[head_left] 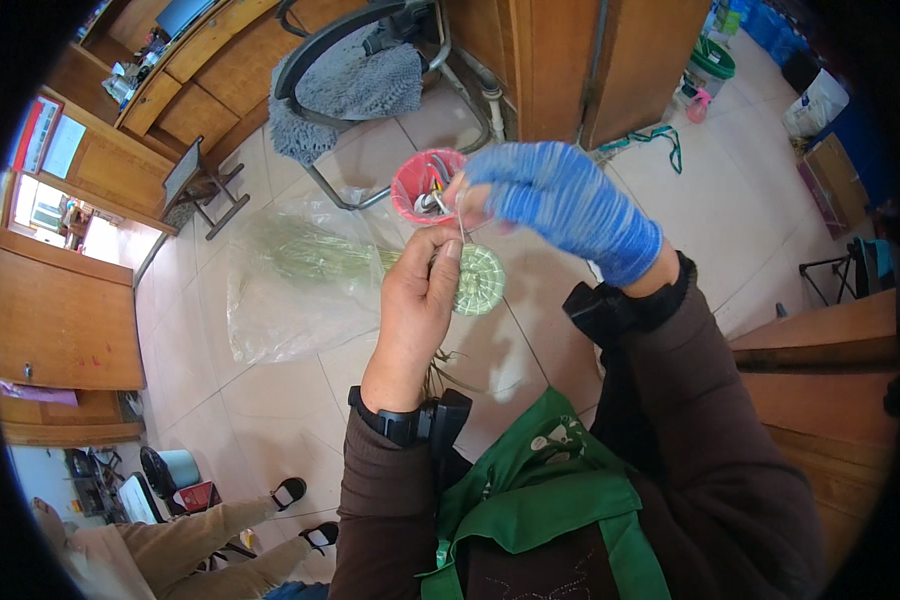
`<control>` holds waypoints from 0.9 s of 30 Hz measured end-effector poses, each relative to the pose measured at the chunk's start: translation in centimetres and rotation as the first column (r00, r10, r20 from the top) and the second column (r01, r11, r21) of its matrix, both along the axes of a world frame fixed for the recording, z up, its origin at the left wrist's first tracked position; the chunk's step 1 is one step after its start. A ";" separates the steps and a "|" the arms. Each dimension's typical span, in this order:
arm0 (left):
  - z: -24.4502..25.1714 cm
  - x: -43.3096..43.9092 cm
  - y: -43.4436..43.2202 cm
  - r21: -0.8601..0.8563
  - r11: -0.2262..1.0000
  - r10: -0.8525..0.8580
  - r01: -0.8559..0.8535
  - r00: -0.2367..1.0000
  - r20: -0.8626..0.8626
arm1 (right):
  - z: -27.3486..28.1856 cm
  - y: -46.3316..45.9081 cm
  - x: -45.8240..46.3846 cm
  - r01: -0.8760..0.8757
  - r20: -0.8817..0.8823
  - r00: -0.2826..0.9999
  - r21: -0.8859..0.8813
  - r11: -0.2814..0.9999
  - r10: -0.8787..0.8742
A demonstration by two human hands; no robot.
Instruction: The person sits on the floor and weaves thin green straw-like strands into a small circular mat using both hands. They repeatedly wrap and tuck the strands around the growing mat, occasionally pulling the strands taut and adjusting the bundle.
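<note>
My bare left hand (424, 289) pinches a round, coiled piece of pale green woven grass (481, 280) at its edge, thumb on top. Light stitches spiral across the disc. A thin pale strand (462, 219) rises from the left thumb to my right hand (551, 196), which wears a blue fingerless knit glove. The right fingertips are bent around the strand and somewhat blurred; whether they hold a needle too cannot be made out. Loose dark grass ends (441, 367) hang below the left wrist.
A clear plastic bag (292, 322) with a bundle of green grass stalks (315, 253) lies on the tiled floor. Behind my hands stands a red bucket (409, 184) holding tools. Beyond are an office chair (360, 82) and a small stool (199, 184). Another person's legs (195, 536) extend at lower left.
</note>
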State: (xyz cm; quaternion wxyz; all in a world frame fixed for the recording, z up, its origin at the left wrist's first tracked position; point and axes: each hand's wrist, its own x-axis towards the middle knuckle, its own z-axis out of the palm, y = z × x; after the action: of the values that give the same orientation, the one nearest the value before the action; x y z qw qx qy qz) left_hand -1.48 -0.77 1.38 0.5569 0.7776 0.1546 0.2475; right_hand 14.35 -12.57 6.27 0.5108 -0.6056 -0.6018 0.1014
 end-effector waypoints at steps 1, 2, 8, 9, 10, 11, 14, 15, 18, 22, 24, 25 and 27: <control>0.0 0.0 0.1 0.010 1.000 0.015 -0.015 1.000 0.002 | -0.3 0.0 0.4 0.048 0.021 0.999 -0.005 0.999 -0.048; 0.1 -0.1 0.3 0.019 0.999 0.036 -0.037 0.999 0.006 | -0.6 -0.3 0.9 0.229 0.113 0.969 -0.098 0.968 -0.218; 0.2 -0.2 1.2 0.193 0.963 0.177 -0.187 0.982 0.068 | -1.9 0.3 1.0 0.431 0.558 0.749 -0.002 0.902 -0.357; 0.2 -0.2 1.3 0.217 0.953 0.203 -0.214 0.977 0.069 | -1.6 0.0 0.4 0.313 0.517 0.821 -0.055 0.948 -0.241; 0.3 -0.3 1.4 0.265 0.935 0.219 -0.235 0.972 0.090 | -1.3 -0.2 -0.4 0.195 0.464 0.875 -0.069 0.978 -0.142; 0.3 -0.3 1.4 0.312 0.915 0.235 -0.256 0.966 0.105 | -1.0 -0.3 -1.3 0.226 0.541 0.825 -0.052 0.973 -0.163; 0.5 -0.3 1.4 0.395 0.875 0.253 -0.280 0.960 0.121 | -0.3 -0.5 -3.8 0.287 0.639 0.729 0.040 0.957 -0.245; 0.6 -0.4 1.4 0.414 0.867 0.249 -0.277 0.961 0.121 | -0.2 -0.3 -4.2 0.292 0.571 0.776 0.051 0.955 -0.268; 0.8 -0.4 1.2 0.392 0.877 0.241 -0.279 0.960 0.145 | -0.4 0.4 -4.4 0.220 0.429 0.863 0.158 0.963 -0.267; 1.0 -0.6 1.0 0.353 0.888 0.256 -0.294 0.955 0.152 | -1.4 1.4 -4.8 0.101 -0.252 0.966 0.140 0.985 -0.063; 1.1 -0.7 0.9 0.327 0.899 0.245 -0.292 0.953 0.177 | -1.9 1.6 -5.3 0.028 -0.622 0.781 0.127 0.992 0.057; 1.1 -0.7 0.9 0.324 0.901 0.240 -0.289 0.954 0.182 | -2.0 1.7 -5.4 0.005 -0.653 0.751 0.152 0.988 0.097; 1.1 -0.8 1.0 0.315 0.905 0.232 -0.285 0.953 0.195 | -2.1 1.6 -5.5 -0.010 -0.624 0.775 0.148 0.989 0.101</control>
State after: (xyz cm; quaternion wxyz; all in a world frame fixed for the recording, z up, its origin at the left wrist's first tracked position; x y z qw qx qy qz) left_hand -2.28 0.18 2.48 0.3866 0.8132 0.1685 0.4011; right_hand 8.80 -10.95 4.22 0.7194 -0.4824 -0.4196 0.2714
